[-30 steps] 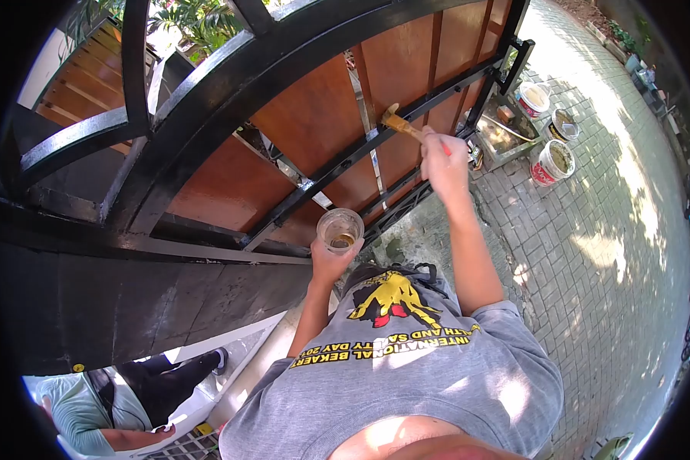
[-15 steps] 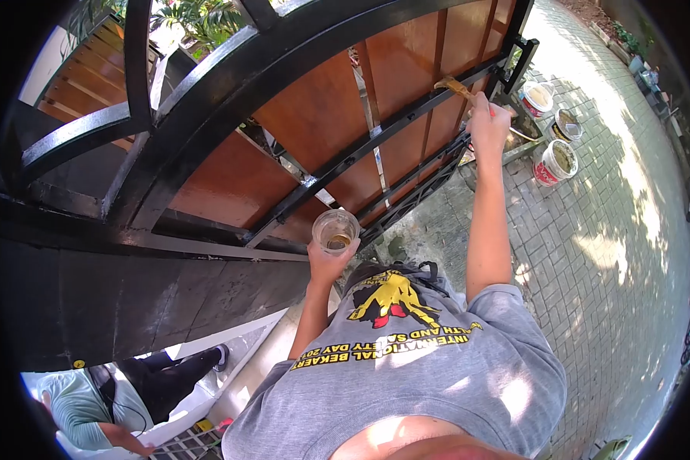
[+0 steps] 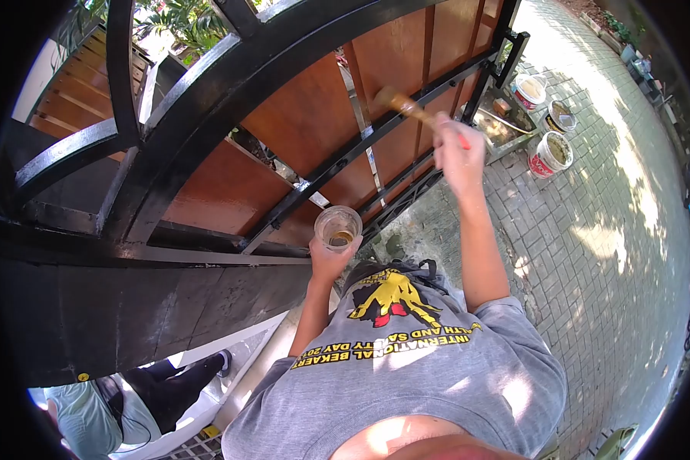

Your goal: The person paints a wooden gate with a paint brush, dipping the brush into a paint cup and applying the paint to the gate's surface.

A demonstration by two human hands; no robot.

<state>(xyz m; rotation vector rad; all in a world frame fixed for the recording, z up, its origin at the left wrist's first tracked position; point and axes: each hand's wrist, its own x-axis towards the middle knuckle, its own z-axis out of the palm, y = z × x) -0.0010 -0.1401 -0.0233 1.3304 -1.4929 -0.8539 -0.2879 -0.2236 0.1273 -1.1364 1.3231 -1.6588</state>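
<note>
My left hand (image 3: 331, 259) is wrapped round a clear plastic cup (image 3: 337, 224) with a little amber-brown liquid at its bottom. In my right hand (image 3: 460, 156) is a paintbrush (image 3: 411, 110), gripped by its handle, part of which shows red. Its bristles overlap a reddish-brown wooden panel (image 3: 395, 57) of the gate, just above a black metal bar (image 3: 360, 147). The cup is beside the lower part of the gate, close to another brown panel (image 3: 226, 192).
Buckets stand on the paving at the right: a white one (image 3: 530, 90), a dark-labelled one (image 3: 560, 117) and a red-and-white one (image 3: 550, 155). A black curved gate frame (image 3: 199, 92) spans the upper left. Another person (image 3: 92, 414) is at the lower left.
My right hand has moved left and slightly down, bringing the brush from near the bar's far end to the middle panel. The left hand keeps the cup nearly in place.
</note>
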